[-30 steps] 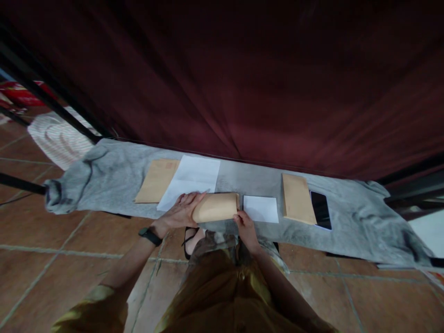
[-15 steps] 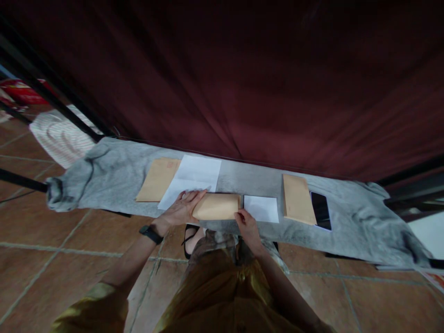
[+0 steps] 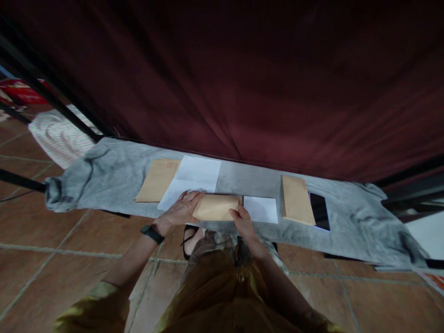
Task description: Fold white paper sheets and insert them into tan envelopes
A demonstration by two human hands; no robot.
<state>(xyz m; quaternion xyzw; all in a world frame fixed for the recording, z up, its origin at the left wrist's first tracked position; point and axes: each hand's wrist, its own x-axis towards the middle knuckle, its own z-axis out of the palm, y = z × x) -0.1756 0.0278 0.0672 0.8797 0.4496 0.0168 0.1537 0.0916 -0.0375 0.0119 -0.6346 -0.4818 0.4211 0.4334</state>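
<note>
We had left hand (image 3: 180, 210) flat on the envelope (image 3: 215, 207), right hand (image 3: 240, 221) seemingly pinching its right edge, on the cloth (image 3: 114, 175).

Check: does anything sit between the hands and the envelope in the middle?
Nothing visible does. The left hand holds the envelope at its left end and the right hand pinches its near right corner, both in direct contact. The white paper lies beside it on the right, not between.

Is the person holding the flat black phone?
No, the left hand and right hand are both on the tan paper envelope, while the flat black phone lies apart on the grey cloth.
</note>
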